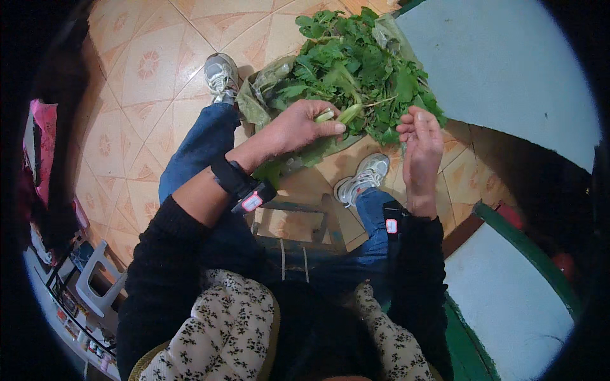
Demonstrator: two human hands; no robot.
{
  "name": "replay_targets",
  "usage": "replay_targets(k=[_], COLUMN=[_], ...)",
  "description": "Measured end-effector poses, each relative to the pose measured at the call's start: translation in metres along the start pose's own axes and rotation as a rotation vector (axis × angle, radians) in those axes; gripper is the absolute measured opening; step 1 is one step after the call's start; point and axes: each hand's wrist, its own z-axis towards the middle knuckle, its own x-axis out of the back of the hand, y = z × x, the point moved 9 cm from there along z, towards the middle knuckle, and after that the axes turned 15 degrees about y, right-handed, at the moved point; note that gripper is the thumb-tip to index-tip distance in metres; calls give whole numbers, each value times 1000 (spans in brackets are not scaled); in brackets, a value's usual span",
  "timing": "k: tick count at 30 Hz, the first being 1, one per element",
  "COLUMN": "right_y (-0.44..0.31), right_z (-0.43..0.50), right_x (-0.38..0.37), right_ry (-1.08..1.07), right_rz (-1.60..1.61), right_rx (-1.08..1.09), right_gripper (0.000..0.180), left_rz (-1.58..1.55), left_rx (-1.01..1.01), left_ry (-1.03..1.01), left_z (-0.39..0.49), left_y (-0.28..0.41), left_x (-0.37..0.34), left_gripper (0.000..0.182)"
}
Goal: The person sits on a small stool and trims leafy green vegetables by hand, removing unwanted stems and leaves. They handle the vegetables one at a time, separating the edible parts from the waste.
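Observation:
My left hand (317,121) holds a leafy green plant by its pale stalk (351,113), and a thin root points right from it. A short pale stalk end (325,115) also shows between the thumb and fingers. To the right, my right hand (420,131) is raised beside the greens with its fingers curled; whether something small is between the fingertips I cannot tell. Beyond both hands lies a large heap of leafy greens (371,62) on a crumpled translucent plastic bag (252,102) on the floor.
Tiled floor (147,62) surrounds my shoes. A pale panel (500,62) stands at the upper right, and a green-edged white one (505,290) at the lower right. A small wooden frame (290,207) is between my legs. A grey plastic stool (95,281) stands at the left.

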Motion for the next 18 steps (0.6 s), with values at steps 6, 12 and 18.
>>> replay_targets(k=[6, 12, 18], right_y=[18, 21, 48], right_z=[-22, -48, -68], right_x=[-22, -39, -53], right_ry=[-199, -342, -481], right_rz=[-194, -102, -139], right_rx=[-59, -23, -91], right_gripper=[24, 35, 32], left_rz=[-249, 84, 595], left_rx=[147, -49, -683], left_ry=[-219, -46, 276], left_z=[-24, -30, -56], left_y=[0, -11, 17], left_x=[-36, -10, 5], left_gripper=[21, 25, 21])
